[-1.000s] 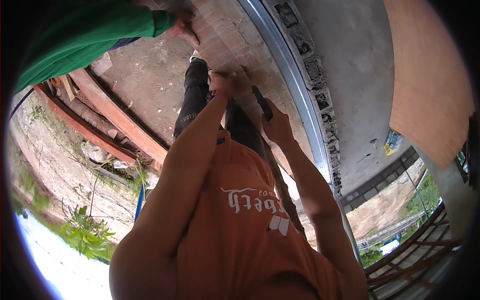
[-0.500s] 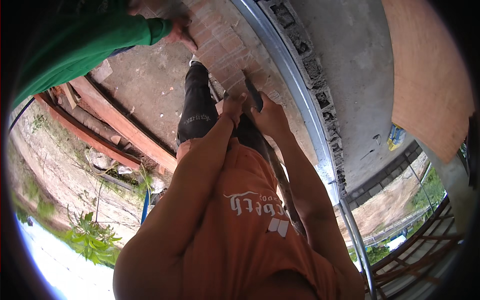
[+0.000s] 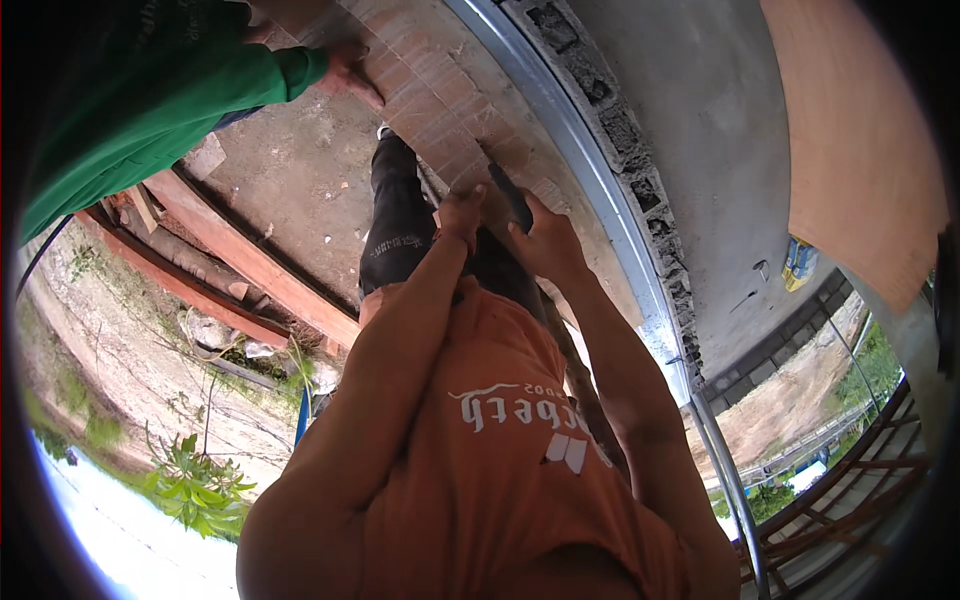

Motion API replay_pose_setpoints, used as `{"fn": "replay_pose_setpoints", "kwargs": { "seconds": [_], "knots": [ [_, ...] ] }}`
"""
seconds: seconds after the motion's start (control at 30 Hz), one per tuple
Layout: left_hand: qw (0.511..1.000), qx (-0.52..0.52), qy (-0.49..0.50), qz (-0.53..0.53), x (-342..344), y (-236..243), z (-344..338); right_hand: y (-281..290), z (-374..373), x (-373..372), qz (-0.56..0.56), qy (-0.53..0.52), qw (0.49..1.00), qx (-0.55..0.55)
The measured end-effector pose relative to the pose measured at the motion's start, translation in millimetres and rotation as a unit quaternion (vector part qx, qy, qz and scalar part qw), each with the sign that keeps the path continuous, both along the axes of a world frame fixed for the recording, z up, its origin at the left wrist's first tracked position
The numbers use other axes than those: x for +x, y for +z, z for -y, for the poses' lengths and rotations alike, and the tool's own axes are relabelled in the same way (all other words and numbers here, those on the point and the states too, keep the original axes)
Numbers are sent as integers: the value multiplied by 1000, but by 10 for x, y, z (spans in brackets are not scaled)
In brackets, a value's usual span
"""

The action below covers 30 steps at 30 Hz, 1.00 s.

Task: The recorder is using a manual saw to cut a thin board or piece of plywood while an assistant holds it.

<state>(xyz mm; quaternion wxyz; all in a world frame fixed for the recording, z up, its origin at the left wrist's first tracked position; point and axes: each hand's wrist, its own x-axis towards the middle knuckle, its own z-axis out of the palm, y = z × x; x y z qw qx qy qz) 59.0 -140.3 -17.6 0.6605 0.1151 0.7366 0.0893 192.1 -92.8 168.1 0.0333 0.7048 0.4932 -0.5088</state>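
Note:
A long brown board with pale streaks across it slants away from me. At its near end, my left hand is closed with bent fingers on the edge. My right hand is wrapped round a dark, slim tool with a narrow tip resting on or just above the board; its exact kind is not clear. Across from me, a co-worker's hand in a green sleeve lies at the board's left edge.
A metal channel curves along the right, beside a rough hollow-block wall top. Timber planks lie at the left over bare ground. A plywood sheet and a yellow-blue bag are at the far right. A metal pipe stands lower right.
The view has shifted a little. The dark tool is tilted slightly differently in my right hand, and my left hand stays at the board's near end. The co-worker's hand remains on the board.

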Motion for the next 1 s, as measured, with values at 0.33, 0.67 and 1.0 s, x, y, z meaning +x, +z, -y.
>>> {"fn": "replay_pose_setpoints", "kwargs": {
  "seconds": [0.33,0.67,1.0],
  "knots": [
    [994,95,51,16,-239,129,-225,269,-185,-92,1,-4,999,33],
    [993,115,16,-26,-281,470,-428,-75,-120,-54,-25,-6,998,54],
    [965,155,213,-2,-758,13,-1233,-163,-1058,-616,-45,21,995,89]
  ]
}}
